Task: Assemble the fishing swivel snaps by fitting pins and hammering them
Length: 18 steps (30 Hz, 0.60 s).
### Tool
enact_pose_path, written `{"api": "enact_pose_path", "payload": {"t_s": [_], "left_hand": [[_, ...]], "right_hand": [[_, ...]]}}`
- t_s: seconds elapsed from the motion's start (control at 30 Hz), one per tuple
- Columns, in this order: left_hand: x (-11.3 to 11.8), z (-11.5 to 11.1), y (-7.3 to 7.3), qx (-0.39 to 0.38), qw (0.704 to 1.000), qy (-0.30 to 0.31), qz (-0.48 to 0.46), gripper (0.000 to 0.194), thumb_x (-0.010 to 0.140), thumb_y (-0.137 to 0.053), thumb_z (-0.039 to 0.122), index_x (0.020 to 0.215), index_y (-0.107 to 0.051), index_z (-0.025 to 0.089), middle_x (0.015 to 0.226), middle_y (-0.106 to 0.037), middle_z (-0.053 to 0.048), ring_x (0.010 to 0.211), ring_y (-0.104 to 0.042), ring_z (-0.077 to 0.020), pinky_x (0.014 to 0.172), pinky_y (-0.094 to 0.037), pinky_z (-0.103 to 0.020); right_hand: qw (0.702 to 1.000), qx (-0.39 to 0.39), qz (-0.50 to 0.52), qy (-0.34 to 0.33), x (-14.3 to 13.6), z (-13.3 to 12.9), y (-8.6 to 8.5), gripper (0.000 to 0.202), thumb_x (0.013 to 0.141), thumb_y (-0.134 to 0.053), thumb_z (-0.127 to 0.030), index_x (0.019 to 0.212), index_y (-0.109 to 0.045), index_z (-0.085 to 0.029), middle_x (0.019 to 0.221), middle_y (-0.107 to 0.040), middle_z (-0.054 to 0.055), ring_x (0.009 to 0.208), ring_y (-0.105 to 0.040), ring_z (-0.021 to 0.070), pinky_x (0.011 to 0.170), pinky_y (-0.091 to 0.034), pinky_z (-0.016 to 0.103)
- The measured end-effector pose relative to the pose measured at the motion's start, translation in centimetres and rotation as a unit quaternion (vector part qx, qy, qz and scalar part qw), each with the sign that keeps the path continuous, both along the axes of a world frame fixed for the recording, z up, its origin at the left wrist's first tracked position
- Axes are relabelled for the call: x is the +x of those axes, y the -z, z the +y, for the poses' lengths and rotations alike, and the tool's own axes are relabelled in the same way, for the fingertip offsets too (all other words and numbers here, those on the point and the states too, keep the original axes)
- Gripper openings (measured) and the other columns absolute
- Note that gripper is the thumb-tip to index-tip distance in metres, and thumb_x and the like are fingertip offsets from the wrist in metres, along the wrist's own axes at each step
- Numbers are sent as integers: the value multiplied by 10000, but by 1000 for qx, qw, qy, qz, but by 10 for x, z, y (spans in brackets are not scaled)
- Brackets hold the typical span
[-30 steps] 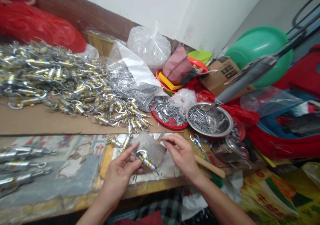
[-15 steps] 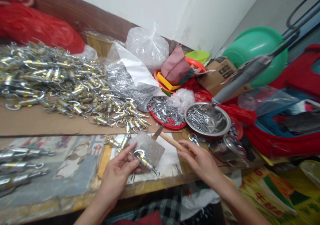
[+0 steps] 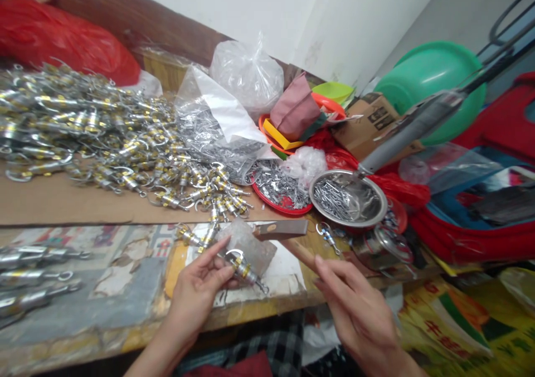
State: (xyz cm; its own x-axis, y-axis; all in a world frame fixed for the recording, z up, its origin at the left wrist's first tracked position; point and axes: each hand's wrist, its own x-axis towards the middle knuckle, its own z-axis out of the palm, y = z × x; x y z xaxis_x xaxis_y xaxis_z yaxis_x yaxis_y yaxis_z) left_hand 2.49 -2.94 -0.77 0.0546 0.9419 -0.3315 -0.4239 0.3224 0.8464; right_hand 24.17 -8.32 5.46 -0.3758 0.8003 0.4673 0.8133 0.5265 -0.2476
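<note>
My left hand (image 3: 205, 276) pinches a silver metal fitting (image 3: 244, 270) with yellow bands, a curved hook and a small eye at its lower end. The fitting lies on a grey metal block (image 3: 265, 250) set on white paper (image 3: 288, 268). My right hand (image 3: 355, 299) is closed round the wooden handle of a hammer (image 3: 284, 229). The hammer's dark head is level above the block's upper right edge, apart from the fitting. More banded fittings (image 3: 190, 236) lie just left of the block.
A large heap of fittings (image 3: 96, 120) covers the back left. Small metal parts fill a red tray (image 3: 288, 211) and a steel bowl (image 3: 382, 212). A grey-handled tool (image 3: 413, 126) slants above the bowl. Larger metal pieces (image 3: 33, 276) lie at the left.
My right hand has moved right and down and turned, swinging the hammer head round to the right. My left hand and the fitting stay almost in place.
</note>
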Motion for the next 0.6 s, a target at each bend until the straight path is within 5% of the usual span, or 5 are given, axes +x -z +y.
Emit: {"api": "enact_pose_path", "payload": {"t_s": [0.37,0.53,0.6], "left_hand": [[2,-2,4,-1,1000,-18,0,538,568,-736,209,1088,-602,180,581,-528,82,527,-602,-100,573,-559,-244],[2,-1,0,-8,1000,-5,17,482,567,-735,235,1033,-635,161,592,-624,57,554,-644,-122,577,-557,-218],[1,-2,-2,-20,999,13,33,415,573,-728,254,968,-663,141,654,-698,10,589,-670,-145,587,-555,-207]], "right_hand": [[999,-47,-24,8,-3,-13,19,501,810,-379,-35,1269,-434,-230,909,-602,81,773,-606,151,626,-494,225],[987,-52,128,84,1,3,16,431,823,-466,-131,1235,-474,-258,970,-602,64,823,-593,146,703,-485,237],[965,-120,189,138,5,17,20,391,805,-514,-227,1196,-521,-230,932,-626,63,720,-598,146,610,-496,232]]}}
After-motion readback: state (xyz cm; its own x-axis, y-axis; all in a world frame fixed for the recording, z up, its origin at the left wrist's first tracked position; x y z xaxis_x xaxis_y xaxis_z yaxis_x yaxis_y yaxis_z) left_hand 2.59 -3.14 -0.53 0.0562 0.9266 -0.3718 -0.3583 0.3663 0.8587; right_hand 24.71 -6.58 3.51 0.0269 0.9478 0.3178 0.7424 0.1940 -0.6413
